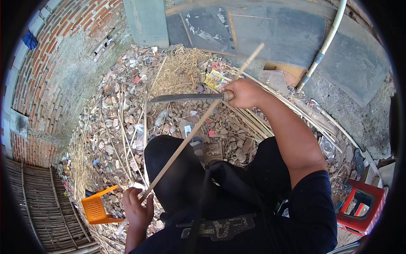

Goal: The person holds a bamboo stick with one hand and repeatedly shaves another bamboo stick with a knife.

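My right hand [245,93] is closed round the short handle of a machete [186,98]. Its long dark blade points left and crosses a pale bamboo stick [182,146] near the handle. The stick slants from the upper right, past my right fist, down over my left knee. At its lower end my left hand [137,207] curls round it, thumb on one side and fingers on the other. Part of the grip is hidden from view.
Rubble and litter cover the ground, with bamboo strips [296,110] on the right and dry straw [179,70] ahead. An orange plastic stool [95,207] lies at left; a red plastic stool [359,226] stands at right. A brick wall [46,76] and a pale pipe [327,42] border the spot.
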The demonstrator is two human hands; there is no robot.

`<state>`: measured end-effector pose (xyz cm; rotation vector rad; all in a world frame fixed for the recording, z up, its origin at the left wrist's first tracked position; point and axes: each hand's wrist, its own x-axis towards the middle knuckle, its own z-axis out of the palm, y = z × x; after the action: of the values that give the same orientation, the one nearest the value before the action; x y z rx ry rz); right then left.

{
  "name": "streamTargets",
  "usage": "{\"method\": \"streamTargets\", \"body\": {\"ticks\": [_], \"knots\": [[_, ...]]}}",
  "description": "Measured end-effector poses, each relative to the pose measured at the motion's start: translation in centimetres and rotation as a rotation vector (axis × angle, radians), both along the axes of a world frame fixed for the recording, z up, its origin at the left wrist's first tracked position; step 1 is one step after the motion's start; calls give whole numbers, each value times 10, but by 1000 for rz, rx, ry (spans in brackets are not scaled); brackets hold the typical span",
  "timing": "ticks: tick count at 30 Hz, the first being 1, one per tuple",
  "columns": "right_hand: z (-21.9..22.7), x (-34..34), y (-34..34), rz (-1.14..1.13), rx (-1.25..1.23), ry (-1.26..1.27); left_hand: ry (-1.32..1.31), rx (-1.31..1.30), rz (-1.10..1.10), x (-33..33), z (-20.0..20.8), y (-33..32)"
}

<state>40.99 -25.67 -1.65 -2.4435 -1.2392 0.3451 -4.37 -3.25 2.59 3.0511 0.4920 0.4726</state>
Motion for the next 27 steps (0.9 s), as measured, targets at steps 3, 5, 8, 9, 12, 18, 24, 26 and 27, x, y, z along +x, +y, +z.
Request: {"method": "streamTargets", "body": {"ticks": [3, 5, 8, 9, 12, 18, 24, 26, 27], "knots": [[9, -8, 3, -16, -64, 21, 45, 149, 8, -17, 10, 6], [9, -4, 1, -6, -68, 23, 143, 68, 95, -25, 18, 10], [12, -2, -3, -7, -36, 15, 240, 73, 194, -35, 19, 21], [15, -2, -4, -20, -1, 8, 281, 39, 261, -41, 16, 24], [34, -2, -18, -82, 141, 15, 272, 18, 298, -60, -1, 38], [64, -2, -35, -203, 491, -116, 87, -389, 215, -79, -45, 45], [65, 5, -46, -415, 849, -341, 55, -572, 236, -67, -65, 45], [62, 7, -46, -447, 867, -393, 33, -569, 230, -44, -58, 35], [63, 7, -46, -472, 863, -354, -47, -653, 218, -35, -61, 34]]}}
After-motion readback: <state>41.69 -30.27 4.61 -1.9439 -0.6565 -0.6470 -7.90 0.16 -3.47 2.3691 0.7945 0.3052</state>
